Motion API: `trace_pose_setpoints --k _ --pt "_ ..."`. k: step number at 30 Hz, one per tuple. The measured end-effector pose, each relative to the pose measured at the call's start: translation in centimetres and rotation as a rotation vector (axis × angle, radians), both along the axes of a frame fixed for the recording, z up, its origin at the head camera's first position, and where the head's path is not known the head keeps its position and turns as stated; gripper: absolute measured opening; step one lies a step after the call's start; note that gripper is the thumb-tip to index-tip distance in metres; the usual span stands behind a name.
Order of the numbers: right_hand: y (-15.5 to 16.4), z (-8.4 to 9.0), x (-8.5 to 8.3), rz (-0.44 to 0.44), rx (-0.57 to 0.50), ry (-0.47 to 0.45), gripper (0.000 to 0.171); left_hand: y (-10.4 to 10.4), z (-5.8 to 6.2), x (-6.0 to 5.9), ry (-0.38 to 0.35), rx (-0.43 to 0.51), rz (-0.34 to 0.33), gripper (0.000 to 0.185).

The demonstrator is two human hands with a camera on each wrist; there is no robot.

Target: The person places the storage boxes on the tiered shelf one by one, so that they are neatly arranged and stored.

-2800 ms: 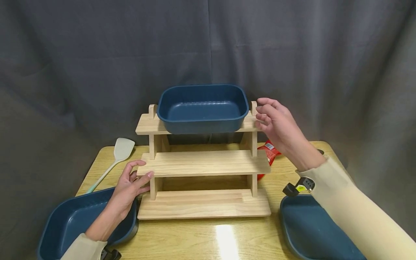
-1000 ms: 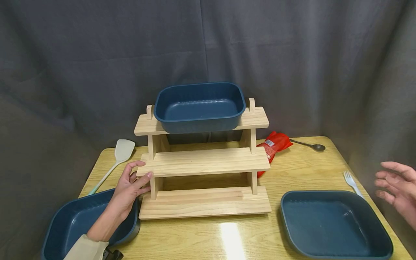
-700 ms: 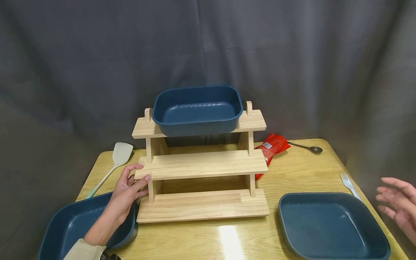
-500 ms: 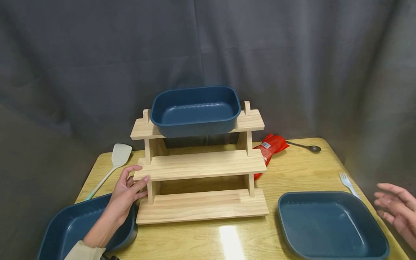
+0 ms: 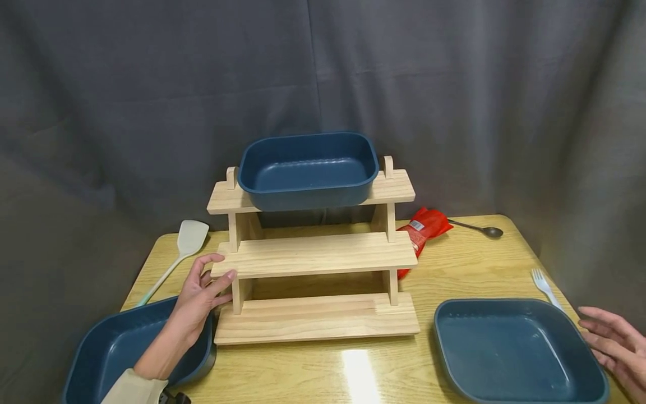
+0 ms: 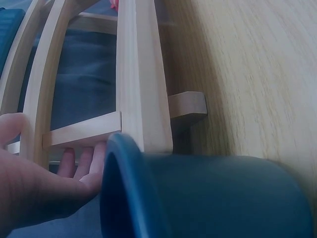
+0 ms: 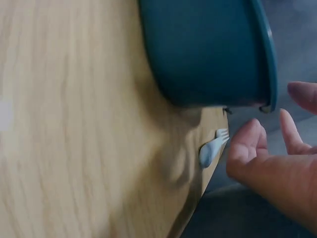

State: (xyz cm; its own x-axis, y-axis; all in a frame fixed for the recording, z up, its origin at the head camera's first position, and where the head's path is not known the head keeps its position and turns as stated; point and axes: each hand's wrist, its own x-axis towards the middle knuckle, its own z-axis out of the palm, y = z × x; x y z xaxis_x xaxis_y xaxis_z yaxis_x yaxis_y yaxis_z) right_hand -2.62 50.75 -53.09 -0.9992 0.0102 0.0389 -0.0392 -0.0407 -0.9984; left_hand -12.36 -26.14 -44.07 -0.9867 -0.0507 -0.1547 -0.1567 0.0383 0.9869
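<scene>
The left hand point(image 5: 198, 297) grips the left end of the middle shelf of the 3-tier wooden rack point(image 5: 315, 255), thumb against the shelf's front edge and fingers curled behind it, just as it did 2.8 s ago. In the left wrist view the same hand point(image 6: 39, 183) lies against the rack's pale slats point(image 6: 141, 84), with the rim of the near-left blue dish point(image 6: 198, 198) right beside it. That dish point(image 5: 116, 350) sits on the wooden table point(image 5: 474, 264) under the left forearm.

The right hand point(image 5: 613, 348) has changed most. 2.8 s ago it was up at the right end of the top shelf, beside the blue baking dish point(image 5: 309, 168) that stands there; 1 s ago it was already off to the table's right edge. Now it is lower, fingers straight and spread, holding nothing, just beside the right rim of the shallow blue dish point(image 5: 520, 350) on the table's near right. The right wrist view shows the fingers point(image 7: 250, 146) open and close to that dish's wall point(image 7: 208, 54), not touching it, with a white plastic fork point(image 7: 213, 148) near them. The fork point(image 5: 545, 286) lies behind the dish.

A pale spatula point(image 5: 179, 249) lies to the rack's left; a red packet point(image 5: 421, 233) and a metal spoon point(image 5: 479, 227) lie behind its right side, where they lay before.
</scene>
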Motion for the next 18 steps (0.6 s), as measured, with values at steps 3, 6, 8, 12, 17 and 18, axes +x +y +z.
trace_pose_setpoints --k 3,6,8,12,17,18 --pt "-0.1 -0.3 0.2 -0.018 0.069 -0.052 0.061 0.1 0.0 -0.1 0.002 0.004 0.005 0.047" --pt "-0.2 -0.5 0.3 0.004 0.124 -0.079 0.064 0.1 -0.1 -0.1 0.000 0.005 0.007 0.047" --pt "0.0 -0.7 0.3 0.058 0.101 -0.089 0.067 0.1 0.0 -0.2 -0.003 0.007 0.008 0.048" --pt "0.9 -0.8 0.1 0.241 0.000 -0.094 0.071 0.0 0.0 -0.1 -0.007 0.006 0.004 0.048" --pt "1.2 -0.7 0.3 0.303 -0.003 -0.116 0.071 0.0 -0.1 -0.1 -0.003 0.007 0.008 0.048" --pt "1.1 -0.7 0.5 0.276 0.058 -0.112 0.072 0.0 -0.1 -0.1 -0.001 0.008 0.009 0.048"
